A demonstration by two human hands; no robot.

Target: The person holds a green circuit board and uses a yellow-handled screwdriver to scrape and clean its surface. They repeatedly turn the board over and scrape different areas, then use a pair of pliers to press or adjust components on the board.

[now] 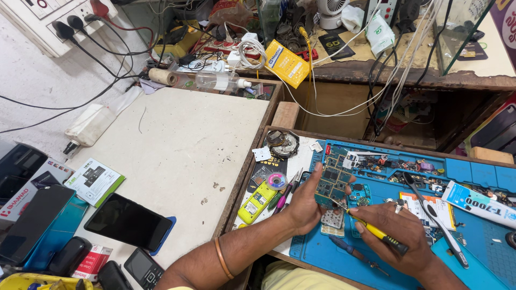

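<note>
The green circuit board (333, 182) is raised over the blue work mat (473, 177), pinched upright in the left hand (306, 207), thumb and fingers closed on its edges. The right hand (395, 228) is closed around a yellow-handled tool (376, 232), its tip touching the board's lower edge. The step in hand looks like probing or prying a component; it calls for steady, light pressure. A yellow phone battery (256, 202) lies nearby on the tabletop (177, 150).

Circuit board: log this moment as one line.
left hand: holds circuit board | right hand: yellow-handled tool, tip at board | surface: blue mat
</note>
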